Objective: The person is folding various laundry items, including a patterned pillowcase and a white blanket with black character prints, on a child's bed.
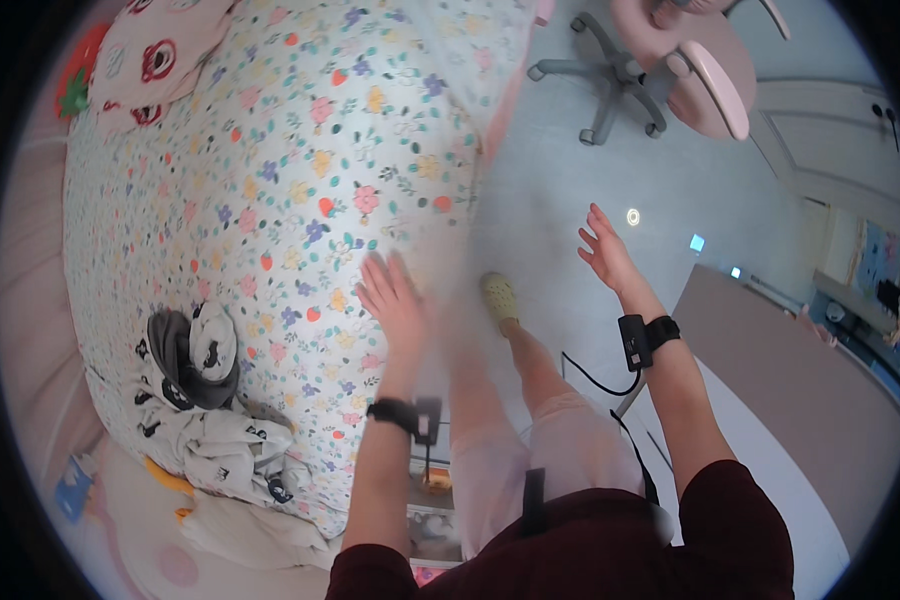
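Left hand (394, 308) at the floral sheet (270, 220); right hand (607, 255) above the floor (540, 160).
The left hand, slightly blurred, has its fingers extended and slightly apart over the sheet's right-hand part; whether it touches the cloth cannot be told. The right hand's fingers are loosely bent and apart. Crumpled white-and-grey fabric (240, 440) lies left of the left hand, a green clog (498, 298) between both hands, and a pink chair (710, 90) beyond the right.
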